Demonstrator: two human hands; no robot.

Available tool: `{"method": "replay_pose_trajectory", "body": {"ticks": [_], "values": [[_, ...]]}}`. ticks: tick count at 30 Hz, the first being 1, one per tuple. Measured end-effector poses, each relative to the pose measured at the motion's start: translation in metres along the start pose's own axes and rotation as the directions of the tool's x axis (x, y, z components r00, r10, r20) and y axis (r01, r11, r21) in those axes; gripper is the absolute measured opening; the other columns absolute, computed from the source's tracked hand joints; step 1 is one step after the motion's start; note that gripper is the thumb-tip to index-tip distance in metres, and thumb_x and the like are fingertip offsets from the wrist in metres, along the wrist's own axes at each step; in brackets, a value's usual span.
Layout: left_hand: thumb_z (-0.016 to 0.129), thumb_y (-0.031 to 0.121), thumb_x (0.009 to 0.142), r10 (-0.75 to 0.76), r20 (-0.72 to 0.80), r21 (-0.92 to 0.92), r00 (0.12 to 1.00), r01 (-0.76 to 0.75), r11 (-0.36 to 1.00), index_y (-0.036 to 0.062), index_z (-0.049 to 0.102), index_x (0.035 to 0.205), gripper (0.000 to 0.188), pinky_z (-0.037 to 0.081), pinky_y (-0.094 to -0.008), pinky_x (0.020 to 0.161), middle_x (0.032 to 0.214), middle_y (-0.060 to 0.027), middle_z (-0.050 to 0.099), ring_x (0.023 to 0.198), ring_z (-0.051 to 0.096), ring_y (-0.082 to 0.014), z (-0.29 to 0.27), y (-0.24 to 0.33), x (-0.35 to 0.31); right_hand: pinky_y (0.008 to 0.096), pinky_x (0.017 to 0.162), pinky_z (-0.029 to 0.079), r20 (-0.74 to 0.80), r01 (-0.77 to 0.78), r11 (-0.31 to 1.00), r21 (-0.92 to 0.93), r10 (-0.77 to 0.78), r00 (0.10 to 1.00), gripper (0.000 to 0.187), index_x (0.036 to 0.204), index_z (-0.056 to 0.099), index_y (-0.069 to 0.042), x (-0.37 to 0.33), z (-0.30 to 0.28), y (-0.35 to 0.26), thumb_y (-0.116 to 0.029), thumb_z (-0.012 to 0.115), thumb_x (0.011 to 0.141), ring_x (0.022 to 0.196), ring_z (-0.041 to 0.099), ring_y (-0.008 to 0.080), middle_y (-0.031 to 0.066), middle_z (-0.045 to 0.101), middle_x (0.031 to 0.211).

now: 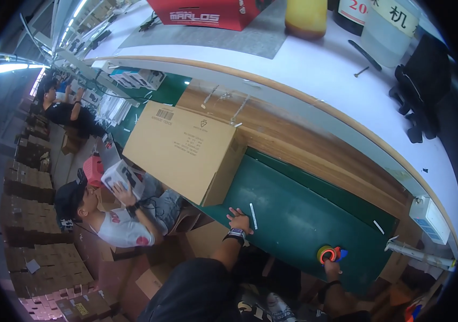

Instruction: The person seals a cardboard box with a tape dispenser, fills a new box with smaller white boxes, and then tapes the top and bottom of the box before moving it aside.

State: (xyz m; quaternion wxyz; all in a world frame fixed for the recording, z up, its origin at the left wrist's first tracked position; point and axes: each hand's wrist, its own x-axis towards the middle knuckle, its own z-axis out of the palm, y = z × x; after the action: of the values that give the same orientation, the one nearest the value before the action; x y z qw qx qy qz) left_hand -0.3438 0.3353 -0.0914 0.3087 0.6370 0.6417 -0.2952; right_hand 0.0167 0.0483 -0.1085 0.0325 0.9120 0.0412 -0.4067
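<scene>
My left hand (240,221) rests at the near edge of the green work table (288,201), fingers spread, a watch on its wrist. It holds nothing. A thin white strip (253,216) lies on the table just right of its fingers. Toward the right end of the table, my right hand (332,268) is closed on a tape dispenser (339,253) with blue and red parts and a ring-shaped yellow and orange roll. Beyond my left hand, a large brown cardboard carton (178,150) stands closed on the table.
A raised white shelf (234,45) runs along the far side, bearing a red box (202,13) and bottles. A co-worker (121,220) sits at left, holding a white box (124,180). Stacked cartons (41,206) line the left. A white strip (378,227) lies near the table's right end.
</scene>
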Motion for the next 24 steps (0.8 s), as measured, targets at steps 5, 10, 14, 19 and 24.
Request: {"method": "replay_pose_trajectory", "body": {"ticks": [5,10,14,19,24], "values": [[0.093,0.031,0.059,-0.007,-0.004,0.026,1.0,0.007,1.0,-0.0123,0.006,0.149,0.133,0.047,-0.0556,0.101,0.151,-0.0419,-0.008,0.135,0.023,-0.0612,0.001,0.0,0.004,0.0591,0.114,0.021,0.009,0.001,1.0,0.025,-0.001,1.0,0.066,0.13,0.058,-0.005,-0.012,-0.005,-0.006,-0.045,0.069,0.078,0.131,0.041,0.0507,0.0257,0.055,0.134],[0.093,0.03,0.058,-0.002,-0.032,0.029,1.0,0.003,1.0,-0.0109,0.007,0.15,0.133,0.047,-0.0541,0.101,0.153,-0.0408,-0.007,0.136,0.024,-0.0606,0.003,0.001,0.005,0.0566,0.117,0.017,0.019,-0.075,0.996,0.041,0.074,0.997,0.069,0.131,0.056,0.0,-0.007,-0.002,-0.006,-0.044,0.066,0.079,0.135,0.033,0.0543,0.0291,0.051,0.137],[0.094,0.031,0.057,-0.01,-0.046,0.037,0.999,0.012,0.999,-0.0104,0.007,0.15,0.134,0.048,-0.0532,0.101,0.153,-0.0403,-0.005,0.136,0.024,-0.0604,0.006,0.001,-0.002,0.0558,0.118,0.014,0.011,-0.129,0.992,-0.004,0.129,0.992,0.071,0.132,0.054,0.003,-0.008,-0.004,-0.006,-0.043,0.065,0.079,0.135,0.028,0.0577,0.0316,0.052,0.135],[0.094,0.032,0.057,-0.006,-0.065,0.038,0.998,0.009,0.999,-0.0105,0.008,0.15,0.134,0.047,-0.0529,0.102,0.153,-0.04,-0.005,0.136,0.025,-0.0603,0.003,0.001,0.0,0.0484,0.115,0.028,-0.048,-0.153,0.984,-0.094,0.149,0.988,0.056,0.122,0.063,0.001,-0.015,-0.005,-0.015,-0.034,0.06,0.079,0.127,0.047,0.0484,0.0267,0.058,0.129],[0.094,0.033,0.056,0.006,-0.072,0.03,0.997,-0.004,1.0,-0.0103,0.008,0.15,0.135,0.047,-0.0535,0.101,0.153,-0.0402,-0.005,0.136,0.025,-0.0602,0.005,-0.001,0.002,0.0589,0.117,0.012,0.002,-0.092,0.993,0.079,0.092,0.996,0.067,0.125,0.058,0.007,-0.021,-0.008,-0.012,-0.04,0.065,0.078,0.135,0.023,0.0613,0.0328,0.053,0.132]]}}
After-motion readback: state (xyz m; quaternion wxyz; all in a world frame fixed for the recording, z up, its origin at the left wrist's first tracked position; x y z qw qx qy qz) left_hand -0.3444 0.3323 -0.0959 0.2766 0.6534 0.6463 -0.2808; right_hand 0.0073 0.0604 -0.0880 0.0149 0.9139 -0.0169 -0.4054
